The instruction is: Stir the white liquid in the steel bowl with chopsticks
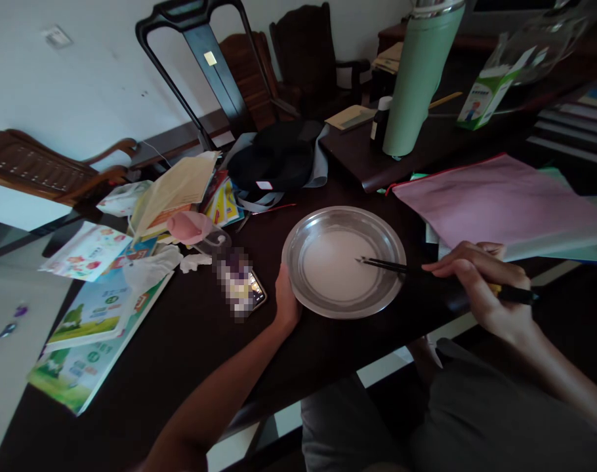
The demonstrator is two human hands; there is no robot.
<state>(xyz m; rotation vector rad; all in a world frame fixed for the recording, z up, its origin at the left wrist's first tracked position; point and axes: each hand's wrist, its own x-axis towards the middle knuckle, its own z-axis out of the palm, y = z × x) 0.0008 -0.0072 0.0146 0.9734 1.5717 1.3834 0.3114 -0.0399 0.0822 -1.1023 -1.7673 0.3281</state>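
Note:
A round, wide-rimmed metal bowl [345, 310] sits near the table's front edge. Its inside looks pale and cloudy; I cannot tell whether that is liquid or the bare bottom. My left hand [286, 298] grips the bowl's left side, the thumb along the outer wall and the other fingers hidden. A pair of black chopsticks [401, 267] with a gold band is in my right hand [488, 285], fingers closed around them. Their tips are close together over the right part of the bowl, with nothing I can clearly make out between them.
Left of the bowl lies a lit phone [256, 293], partly pixelated. Books [89, 328] and papers cover the left side. Behind are a black bag [273, 154] and a green flask [419, 85]. A pink zip folder [490, 203] lies to the right.

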